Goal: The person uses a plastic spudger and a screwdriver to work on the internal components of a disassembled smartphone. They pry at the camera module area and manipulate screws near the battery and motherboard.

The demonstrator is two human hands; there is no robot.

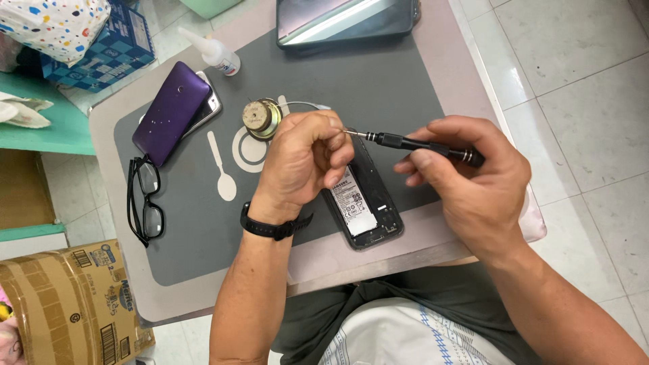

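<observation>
My right hand (473,182) holds a slim black screwdriver (419,144) level, its metal tip pointing left. My left hand (301,159) is curled with its fingertips pinched at that tip; whether something tiny sits between them I cannot tell. A black band wraps my left wrist. Below both hands lies an opened black phone (363,209) with its back off and a white-labelled battery showing. It rests on a grey work mat (203,236) on a small table.
A small round speaker (260,118) and a white spoon-shaped pry tool (222,169) lie left of my hands. Farther left are a purple phone case (169,111) over another phone, black glasses (144,199) and a glue bottle (213,53). A dark tablet (345,20) sits at the back, a cardboard box (67,304) on the floor.
</observation>
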